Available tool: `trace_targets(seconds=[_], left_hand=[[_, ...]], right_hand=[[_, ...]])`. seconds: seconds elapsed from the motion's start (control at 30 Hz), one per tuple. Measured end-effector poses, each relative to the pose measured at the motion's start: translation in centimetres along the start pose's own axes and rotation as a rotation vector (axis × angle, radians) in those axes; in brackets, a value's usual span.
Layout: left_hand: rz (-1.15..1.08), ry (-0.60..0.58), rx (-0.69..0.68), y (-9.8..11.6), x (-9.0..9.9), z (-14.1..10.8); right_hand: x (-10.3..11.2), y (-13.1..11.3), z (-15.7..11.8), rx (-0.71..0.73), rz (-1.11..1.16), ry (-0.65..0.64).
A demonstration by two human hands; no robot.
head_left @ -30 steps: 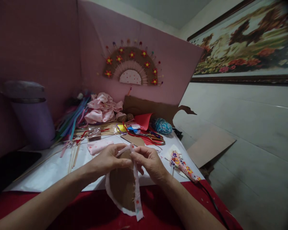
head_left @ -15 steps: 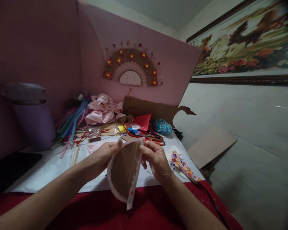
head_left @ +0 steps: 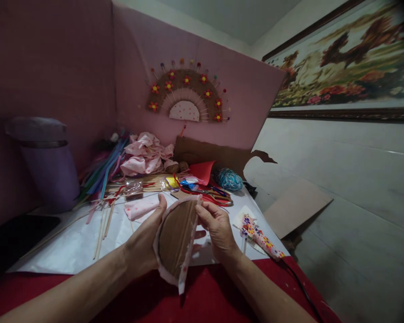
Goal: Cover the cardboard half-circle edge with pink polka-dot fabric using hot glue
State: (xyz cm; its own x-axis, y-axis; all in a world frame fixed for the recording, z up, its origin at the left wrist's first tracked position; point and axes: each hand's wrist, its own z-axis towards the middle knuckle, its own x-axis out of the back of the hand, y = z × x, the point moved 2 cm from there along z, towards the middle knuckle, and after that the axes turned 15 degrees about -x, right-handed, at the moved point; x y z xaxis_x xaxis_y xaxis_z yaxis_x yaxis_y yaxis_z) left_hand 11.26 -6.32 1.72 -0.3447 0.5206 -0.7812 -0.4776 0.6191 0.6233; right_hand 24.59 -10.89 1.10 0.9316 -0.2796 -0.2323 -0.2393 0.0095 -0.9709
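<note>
Between my hands is a cardboard half-circle (head_left: 175,240), its brown corrugated side facing me. Pale pink dotted fabric (head_left: 186,264) wraps over its curved and straight edges, with frayed threads along the straight one. My left hand (head_left: 148,244) holds the piece from behind at the curved side; its thumb is up and fingertips show past the straight edge. With thumb and fingers, my right hand (head_left: 218,226) pinches the fabric at the top corner. A flower-patterned glue gun (head_left: 257,235) lies on the table to the right of that hand.
Scissors (head_left: 218,197), red paper (head_left: 202,171), blue yarn (head_left: 229,179), thin sticks (head_left: 103,231) and pink fabric (head_left: 144,154) lie on the table behind. A purple bin (head_left: 50,175) stands left. A flowered half-ring decoration (head_left: 186,80) is on the pink board.
My left hand has shifted from pinching the top curved edge to supporting the half-circle from behind, its fingertips now showing at the right. My right hand stays at the top corner.
</note>
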Motion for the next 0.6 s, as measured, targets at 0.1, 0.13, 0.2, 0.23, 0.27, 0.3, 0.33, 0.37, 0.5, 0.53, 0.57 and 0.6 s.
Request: trace_targets(seconds=[0.1,0.13,0.2,0.23,0.27,0.3,0.33,0.37,0.5,0.53,0.57,0.6], left_hand=[[0.010,-0.062,-0.011,0.4,-0.2,-0.6],[0.042,-0.071,-0.026,0.5,-0.2,-0.6],[0.122,-0.074,-0.061,0.5,-0.1,-0.6],[0.164,-0.066,-0.080,0.5,0.0,-0.4],[0.204,-0.051,-0.093,0.5,0.2,-0.3],[0.238,-0.037,-0.104,0.6,0.3,-0.2],[0.261,-0.033,-0.110,0.6,0.4,0.0],[0.277,-0.041,-0.111,0.7,0.5,0.1],[0.301,-0.139,-0.092,1.2,0.6,0.1],[0.311,-0.168,-0.090,1.3,0.6,0.1],[0.323,-0.196,-0.091,1.4,0.6,0.0],[0.337,-0.220,-0.090,1.5,0.6,0.0]], right_hand=[[0.1,0.2,0.0,-0.057,0.035,0.056],[0.1,0.2,0.1,-0.051,0.031,0.073],[0.2,0.4,0.2,0.002,0.003,0.109],[0.3,0.4,0.3,0.043,-0.021,0.128],[0.3,0.5,0.3,0.081,-0.043,0.143],[0.4,0.5,0.4,0.108,-0.057,0.150],[0.4,0.5,0.4,0.123,-0.059,0.148],[0.4,0.5,0.4,0.127,-0.049,0.139],[0.4,0.0,0.2,0.138,0.051,0.059],[0.5,-0.2,0.1,0.152,0.069,0.052],[0.5,-0.3,0.1,0.165,0.080,0.051],[0.6,-0.5,0.1,0.174,0.085,0.054]])
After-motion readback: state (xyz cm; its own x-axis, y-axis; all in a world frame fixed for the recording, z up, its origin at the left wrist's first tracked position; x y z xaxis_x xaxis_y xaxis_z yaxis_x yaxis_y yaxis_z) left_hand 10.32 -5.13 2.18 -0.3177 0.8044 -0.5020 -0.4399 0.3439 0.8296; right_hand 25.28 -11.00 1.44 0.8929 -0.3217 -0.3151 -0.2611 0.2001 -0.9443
